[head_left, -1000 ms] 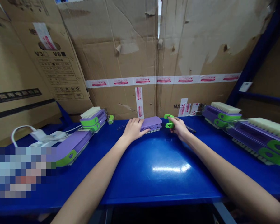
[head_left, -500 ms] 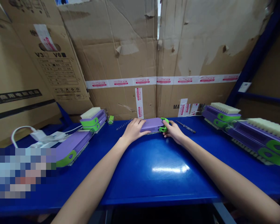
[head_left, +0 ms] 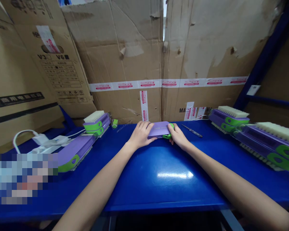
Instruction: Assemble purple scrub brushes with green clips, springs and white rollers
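Note:
A purple box-shaped brush (head_left: 159, 129) with a green end piece (head_left: 167, 136) is held between both hands near the back of the blue table (head_left: 144, 176). My left hand (head_left: 140, 134) grips its left end, fingers over the top and thumb along the near side. My right hand (head_left: 179, 135) is closed around the green end, and its fingertips are partly hidden. The brush's underside is out of sight. A thin dark beaded strip (head_left: 124, 126) lies just left of my left hand. Right of my right hand rests a slim screwdriver (head_left: 192, 131).
Similar brushes with pale bristles stand stacked at right (head_left: 269, 141) and back left (head_left: 96, 123). Another purple brush (head_left: 75, 149) lies at left beside a white power strip (head_left: 51, 144) with cables. A small green piece (head_left: 115, 124) sits near the cardboard wall (head_left: 125, 64).
The brush has turned in my hands: its vented near side and lower bristles showed before, and now mostly its purple top does. Both hands remain on it. The beaded strip has shifted slightly left.

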Tool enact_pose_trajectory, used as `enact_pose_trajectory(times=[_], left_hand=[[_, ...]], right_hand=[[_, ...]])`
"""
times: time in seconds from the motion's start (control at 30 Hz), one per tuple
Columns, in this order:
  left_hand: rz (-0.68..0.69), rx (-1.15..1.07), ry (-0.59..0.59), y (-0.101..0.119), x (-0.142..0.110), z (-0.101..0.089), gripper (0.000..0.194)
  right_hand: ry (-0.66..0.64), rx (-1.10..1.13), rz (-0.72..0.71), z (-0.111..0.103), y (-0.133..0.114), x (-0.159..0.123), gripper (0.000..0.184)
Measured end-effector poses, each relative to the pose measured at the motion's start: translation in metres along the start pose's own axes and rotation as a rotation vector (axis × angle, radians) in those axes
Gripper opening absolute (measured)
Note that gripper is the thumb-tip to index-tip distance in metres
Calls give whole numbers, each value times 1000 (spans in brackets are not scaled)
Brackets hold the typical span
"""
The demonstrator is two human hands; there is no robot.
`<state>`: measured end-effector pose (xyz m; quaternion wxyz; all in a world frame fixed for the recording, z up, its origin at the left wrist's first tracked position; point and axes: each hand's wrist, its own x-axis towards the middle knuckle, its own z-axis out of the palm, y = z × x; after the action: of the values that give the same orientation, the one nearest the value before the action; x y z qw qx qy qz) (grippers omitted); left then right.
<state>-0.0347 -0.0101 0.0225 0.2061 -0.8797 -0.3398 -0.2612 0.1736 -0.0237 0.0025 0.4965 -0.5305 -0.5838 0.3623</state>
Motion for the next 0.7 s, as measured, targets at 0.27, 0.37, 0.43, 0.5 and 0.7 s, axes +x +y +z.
enact_pose_trajectory(times=[0.27,0.37,0.43,0.5,0.7], left_hand=[[-19,-4,27,24,7,2,79],[-29,-9,10,25,7,1,76],[-30,-20,6,23,7,1,73],[-26,-59,12,22,6,2,69],[-20,-185,49,19,5,10,62]], right_hand=[[-72,-72,-230,1,-4,-8,40],[-99,-101,-340,0,-8,-11,39],[-101,-130,-419,0,-9,-13,37],[-86,-157,-486,1,-9,-13,35],[-52,-229,-541,4,-5,-11,36]])
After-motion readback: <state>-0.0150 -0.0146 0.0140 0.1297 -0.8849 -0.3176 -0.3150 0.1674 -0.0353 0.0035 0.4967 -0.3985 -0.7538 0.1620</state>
